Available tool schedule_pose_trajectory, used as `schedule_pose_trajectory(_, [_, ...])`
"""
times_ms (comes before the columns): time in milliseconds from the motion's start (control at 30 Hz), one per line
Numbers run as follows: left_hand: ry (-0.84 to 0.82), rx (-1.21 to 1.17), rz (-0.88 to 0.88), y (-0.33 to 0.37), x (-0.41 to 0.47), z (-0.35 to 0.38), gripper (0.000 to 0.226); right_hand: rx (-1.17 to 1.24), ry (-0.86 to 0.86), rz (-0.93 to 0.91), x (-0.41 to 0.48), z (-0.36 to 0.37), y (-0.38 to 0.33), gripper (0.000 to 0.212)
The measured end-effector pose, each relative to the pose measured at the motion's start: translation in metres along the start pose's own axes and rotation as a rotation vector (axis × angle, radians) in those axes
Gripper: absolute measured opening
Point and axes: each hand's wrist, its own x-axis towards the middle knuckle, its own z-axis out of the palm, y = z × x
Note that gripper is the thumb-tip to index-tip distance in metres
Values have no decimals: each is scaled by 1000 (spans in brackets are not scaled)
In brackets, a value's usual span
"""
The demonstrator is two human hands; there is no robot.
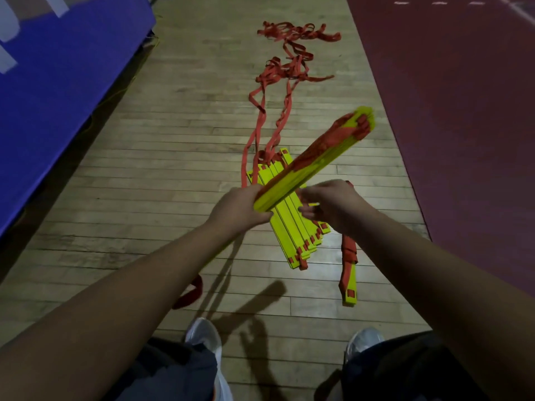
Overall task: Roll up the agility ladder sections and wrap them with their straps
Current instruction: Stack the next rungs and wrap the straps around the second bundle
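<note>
A bundle of yellow ladder rungs (321, 160) with orange strap wound along it is held up, slanting away to the upper right. My left hand (237, 208) grips its near end. My right hand (330, 205) is at the bundle's right side, fingers curled; what they pinch is hard to make out. An orange strap with one yellow rung (349, 270) hangs below the right hand. A second stack of yellow rungs (292, 227) lies on the floor beneath, with long orange straps (269, 117) trailing away into a tangle (292, 41).
A blue mat (58, 82) borders the wooden floor (173, 154) on the left. Dark red flooring (463, 111) runs along the right. My two shoes (202, 334) stand at the bottom. A red strap loop (191, 293) lies near my left foot.
</note>
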Motion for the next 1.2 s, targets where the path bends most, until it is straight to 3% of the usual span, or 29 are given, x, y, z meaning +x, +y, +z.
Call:
schedule_pose_trajectory(67, [25, 224, 20, -5, 3, -9, 54, -341, 27, -187, -12, 1, -3, 11])
schedule_pose_trajectory(133, [13, 404, 73, -5, 2, -16, 50, -675, 124, -563, -19, 2, -10, 11])
schedule_pose_trajectory(200, [4, 529, 146, 0, 0, -22, 44, -922, 69, -802, -20, 4, -17, 39])
schedule_pose_trajectory(300, [-16, 640, 263, 7, -5, -25, 37, -1299, -195, -755, -14, 7, -12, 81])
schedule_pose_trajectory(400, [-30, 610, 317, 14, -12, -24, 41, -1490, -241, -705, -8, 11, 0, 69])
schedule_pose_trajectory(567, [-66, 554, 296, 12, -13, -35, 53, -1338, -256, -738, -5, 2, -2, 41])
schedule_pose_trajectory(733, [-67, 603, 267, -7, -11, -70, 48, -1382, -99, -691, 0, -24, -5, 43])
schedule_pose_trajectory(833, [-20, 567, 342, -1, -14, -70, 42, -1347, -227, -609, -4, -22, -9, 50])
schedule_pose_trajectory(900, [-12, 610, 412, 5, -16, -66, 40, -1187, -329, -530, -10, -14, -11, 56])
schedule_pose_trajectory(1000, [-24, 658, 475, 12, -17, -59, 42, -927, -295, -424, -11, -3, -12, 62])
schedule_pose_trajectory(1100, [-18, 638, 499, 14, -18, -53, 45, -818, -400, -318, -9, -1, -13, 50])
schedule_pose_trajectory(1200, [-54, 621, 497, 12, -14, -50, 57, -793, -453, -327, -6, -4, -9, 48])
